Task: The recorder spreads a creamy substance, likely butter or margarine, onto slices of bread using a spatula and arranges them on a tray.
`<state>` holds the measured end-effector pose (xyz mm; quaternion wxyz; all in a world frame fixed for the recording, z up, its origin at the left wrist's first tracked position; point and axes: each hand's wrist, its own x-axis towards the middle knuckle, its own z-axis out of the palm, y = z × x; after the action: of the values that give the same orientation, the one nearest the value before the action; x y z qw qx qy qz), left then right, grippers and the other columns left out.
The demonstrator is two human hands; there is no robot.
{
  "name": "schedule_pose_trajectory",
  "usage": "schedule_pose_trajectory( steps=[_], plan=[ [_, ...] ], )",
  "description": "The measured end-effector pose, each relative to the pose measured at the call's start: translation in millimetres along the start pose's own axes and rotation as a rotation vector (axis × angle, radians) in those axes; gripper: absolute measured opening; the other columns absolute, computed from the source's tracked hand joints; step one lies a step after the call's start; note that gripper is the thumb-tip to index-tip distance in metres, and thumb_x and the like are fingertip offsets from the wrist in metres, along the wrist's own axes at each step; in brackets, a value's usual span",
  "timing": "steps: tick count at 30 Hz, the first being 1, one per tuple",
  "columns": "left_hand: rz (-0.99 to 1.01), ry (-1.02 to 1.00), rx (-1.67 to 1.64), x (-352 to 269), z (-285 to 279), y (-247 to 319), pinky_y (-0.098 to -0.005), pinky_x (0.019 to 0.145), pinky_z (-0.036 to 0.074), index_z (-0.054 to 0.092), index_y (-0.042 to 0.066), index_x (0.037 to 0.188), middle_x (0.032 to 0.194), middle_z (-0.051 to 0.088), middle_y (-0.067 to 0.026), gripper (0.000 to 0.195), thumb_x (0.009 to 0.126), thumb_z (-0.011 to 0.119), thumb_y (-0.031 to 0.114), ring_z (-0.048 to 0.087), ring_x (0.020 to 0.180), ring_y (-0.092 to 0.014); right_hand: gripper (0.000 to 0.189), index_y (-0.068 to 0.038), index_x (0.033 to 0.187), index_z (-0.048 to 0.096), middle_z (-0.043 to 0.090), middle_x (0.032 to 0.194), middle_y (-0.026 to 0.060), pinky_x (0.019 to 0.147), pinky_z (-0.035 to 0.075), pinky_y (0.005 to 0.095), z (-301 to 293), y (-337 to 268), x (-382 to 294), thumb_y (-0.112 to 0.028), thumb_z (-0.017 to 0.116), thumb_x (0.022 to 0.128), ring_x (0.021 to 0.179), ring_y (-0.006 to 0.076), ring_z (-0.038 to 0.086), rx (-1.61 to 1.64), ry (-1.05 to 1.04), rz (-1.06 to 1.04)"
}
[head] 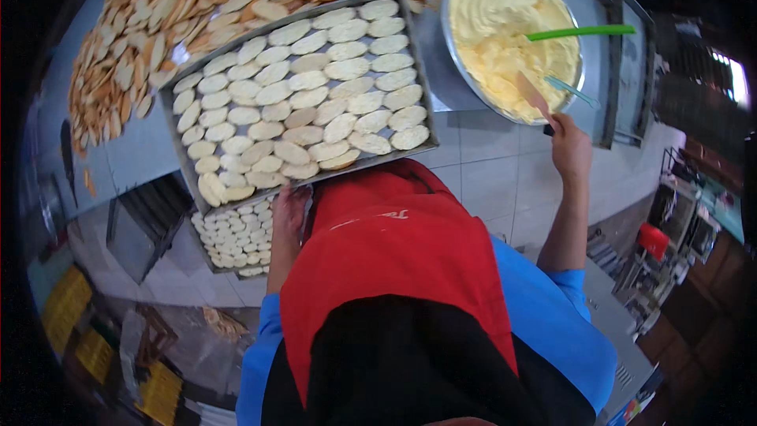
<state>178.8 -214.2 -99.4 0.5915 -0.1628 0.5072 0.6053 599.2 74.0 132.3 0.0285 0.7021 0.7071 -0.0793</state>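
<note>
A metal baking tray (434,124) lies tilted before me, covered with rows of oval bread slices (307,80). My left hand (290,210) is at the tray's near edge; its fingers are partly hidden under the rim, so its grip cannot be judged. In my right hand (571,142) is the dark handle of a spatula (532,94) with a pinkish blade, which dips into pale yellow cream. The cream fills a large round metal bowl (447,29) at the upper right. A green-handled utensil (582,32) and a light-blue one (571,92) also stick into the cream.
Many loose bread slices (195,6) are heaped on the metal table (139,157) behind and left of the tray. Below the table, another tray of slices (236,236) shows. Metal trays (630,65) stand right of the bowl. A dark-handled tool (68,154) lies at the far left.
</note>
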Motion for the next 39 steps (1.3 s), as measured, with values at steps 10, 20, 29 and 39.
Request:
schedule_pose_trajectory(
  steps=[10, 20, 29, 39],
  plan=[
    [0.097, 0.016, -0.266, -3.7, 25.1, -11.1, -0.0424, 0.087, 0.043, 0.046, 0.001, 0.11, 0.11, 0.052, -0.0113, 0.033, 0.08, 0.054, 0.012, 0.049, 0.102, -0.026, 0.024, -0.006, 0.103, 0.056, 0.055, 0.062, 0.0112, 0.059, 0.043, 0.0323, -9.2, -23.7, -35.4, -0.013, 0.044, 0.084, 0.06, 0.0219, 0.056, 0.322, -0.069, 0.004],
    [0.027, -0.04, -0.472, -70.0, -22.0, -18.1, -0.0405, 0.086, 0.043, 0.048, -0.003, 0.107, 0.105, 0.054, -0.0159, 0.037, 0.073, 0.052, 0.009, 0.053, 0.096, -0.029, 0.022, -0.004, 0.099, 0.058, 0.055, 0.06, 0.0099, 0.056, 0.042, 0.0296, -32.2, -52.4, -57.2, -0.009, 0.044, 0.083, 0.057, 0.0173, 0.055, 0.472, -0.064, -0.093],
    [0.22, -0.045, -0.346, -146.6, -19.3, 16.1, -0.0322, 0.071, 0.05, 0.048, -0.002, 0.108, 0.106, 0.054, -0.0127, 0.039, 0.072, 0.054, 0.014, 0.055, 0.091, -0.025, 0.021, -0.002, 0.1, 0.057, 0.056, 0.059, 0.0091, 0.055, 0.042, 0.0276, -58.2, -98.9, -50.6, -0.005, 0.046, 0.082, 0.056, 0.0152, 0.055, 0.587, -0.127, -0.211],
    [0.329, -0.003, -0.311, -168.3, 33.1, 109.5, -0.0334, 0.075, 0.049, 0.046, 0.002, 0.111, 0.107, 0.054, -0.0116, 0.045, 0.069, 0.055, 0.014, 0.054, 0.093, -0.025, 0.021, -0.001, 0.101, 0.056, 0.053, 0.06, 0.0055, 0.055, 0.04, 0.0249, -56.6, -101.2, -44.0, -0.005, 0.044, 0.084, 0.056, 0.011, 0.05, 0.698, -0.141, -0.166]
  ],
)
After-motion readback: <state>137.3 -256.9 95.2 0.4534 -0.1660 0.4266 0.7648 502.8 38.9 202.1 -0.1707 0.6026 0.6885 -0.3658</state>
